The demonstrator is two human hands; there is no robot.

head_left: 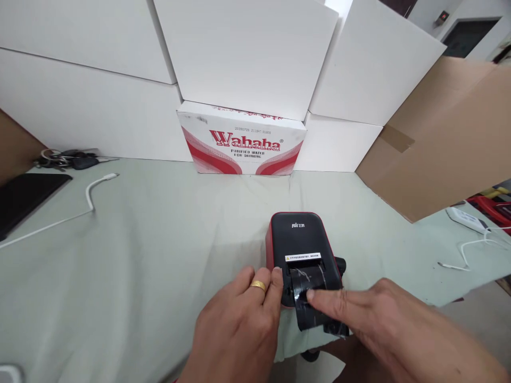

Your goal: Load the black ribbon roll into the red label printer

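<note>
A small black and red device (297, 239) with a white label strip stands on the pale green cloth (159, 255) near the front edge. My left hand (239, 330), with a gold ring, rests against the device's left front corner, its fingers curled and close together. My right hand (379, 324) lies with fingers stretched flat on a black flap (311, 295) covered in clear tape at the device's front. Neither hand grips anything that I can make out.
A red and white Wahaha carton (241, 143) stands at the back among white boxes (80, 101). A brown cardboard box (443, 138) leans at the right. Keys (66, 158), a dark tablet (24, 199) and a white cable (90, 194) lie left; a power strip (465, 219) lies right.
</note>
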